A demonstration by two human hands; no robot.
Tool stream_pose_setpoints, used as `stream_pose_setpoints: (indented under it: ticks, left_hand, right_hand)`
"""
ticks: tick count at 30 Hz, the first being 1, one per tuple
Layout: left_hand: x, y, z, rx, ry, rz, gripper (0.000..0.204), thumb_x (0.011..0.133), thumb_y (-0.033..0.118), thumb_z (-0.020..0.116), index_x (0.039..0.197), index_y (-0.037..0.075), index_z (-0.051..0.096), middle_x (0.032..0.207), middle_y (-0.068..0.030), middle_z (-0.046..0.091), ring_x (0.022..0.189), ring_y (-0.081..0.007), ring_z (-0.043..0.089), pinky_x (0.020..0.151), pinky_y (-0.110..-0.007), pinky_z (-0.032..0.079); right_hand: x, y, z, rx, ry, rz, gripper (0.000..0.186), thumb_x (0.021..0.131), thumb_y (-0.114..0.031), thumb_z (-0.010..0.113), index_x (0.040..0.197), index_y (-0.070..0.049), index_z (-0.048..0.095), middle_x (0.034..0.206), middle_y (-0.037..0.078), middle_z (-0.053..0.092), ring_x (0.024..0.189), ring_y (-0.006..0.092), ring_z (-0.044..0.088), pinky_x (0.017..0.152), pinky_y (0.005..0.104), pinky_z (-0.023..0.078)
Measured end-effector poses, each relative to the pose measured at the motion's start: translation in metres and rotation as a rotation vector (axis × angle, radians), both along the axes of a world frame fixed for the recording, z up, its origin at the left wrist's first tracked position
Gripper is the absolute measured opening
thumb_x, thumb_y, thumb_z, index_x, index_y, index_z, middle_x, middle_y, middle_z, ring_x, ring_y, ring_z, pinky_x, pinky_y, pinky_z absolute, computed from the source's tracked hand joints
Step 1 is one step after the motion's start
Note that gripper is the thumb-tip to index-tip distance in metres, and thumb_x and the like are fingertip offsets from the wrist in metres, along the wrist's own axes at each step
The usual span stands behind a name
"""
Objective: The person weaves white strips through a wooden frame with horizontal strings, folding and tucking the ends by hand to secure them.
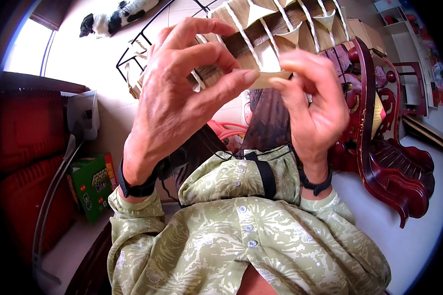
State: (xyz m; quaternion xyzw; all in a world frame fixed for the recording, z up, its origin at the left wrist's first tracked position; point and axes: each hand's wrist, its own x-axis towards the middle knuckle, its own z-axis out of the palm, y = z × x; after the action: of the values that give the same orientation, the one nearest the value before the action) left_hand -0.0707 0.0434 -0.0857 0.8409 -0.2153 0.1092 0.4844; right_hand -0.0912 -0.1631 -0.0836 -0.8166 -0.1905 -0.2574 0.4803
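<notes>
Both my hands are raised in front of a brown panel (241, 46) crossed by several white twisted cords (268, 32). Between them is a short cream strip (264, 81), gently curved. My left hand (174, 83) pinches its left end between thumb and forefinger, the other fingers bent loosely. At the right end, my right hand (317, 96) has thumb and fingers closed on it, partly hiding that end. Pointed cream flaps (293, 35) stick out among the cords. Whether the strip is joined to the panel cannot be made out.
A black wire frame (142, 34) borders the panel's left. A carved dark red wooden chair (374, 162) stands to the right. Red scissors-like handles (226, 130) show below my hands. At left are a green box (91, 187) and red cushions (32, 128). A black-and-white dog (115, 19) lies far left.
</notes>
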Motion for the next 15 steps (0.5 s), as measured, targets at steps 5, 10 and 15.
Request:
stream_pose_setpoints:
  ticks: [5,10,15]
  left_hand:
    - [-0.003,0.008,0.003,-0.121,0.082,-0.054,0.021,0.08,0.021,0.083,0.079,0.003,0.073,0.129,-0.0089,0.062,0.114,-0.0174,0.058,0.1,-0.034,0.04]
    - [-0.002,0.004,0.001,-0.08,0.042,-0.054,0.019,0.078,0.018,0.084,0.081,0.002,0.072,0.128,-0.0096,0.063,0.107,-0.0167,0.06,0.095,-0.033,0.044]
    - [-0.008,0.005,-0.002,0.019,-0.05,-0.009,0.018,0.074,0.01,0.085,0.085,0.003,0.073,0.128,-0.0096,0.064,0.097,-0.0164,0.063,0.086,-0.031,0.05]
  right_hand:
    - [-0.036,-0.004,-0.012,0.105,0.005,-0.092,0.014,0.086,0.002,0.077,0.099,0.001,0.071,0.087,0.009,0.07,0.071,0.0163,0.064,0.062,0.027,0.052]
    - [-0.035,0.003,-0.012,-0.082,-0.125,-0.069,0.014,0.088,-0.001,0.076,0.101,0.001,0.073,0.087,0.011,0.071,0.074,0.0194,0.068,0.067,0.0298,0.056]
    - [-0.03,0.002,0.003,0.112,0.276,-0.063,0.017,0.094,-0.002,0.069,0.11,-0.001,0.073,0.091,0.009,0.074,0.075,0.0151,0.07,0.065,0.0281,0.055]
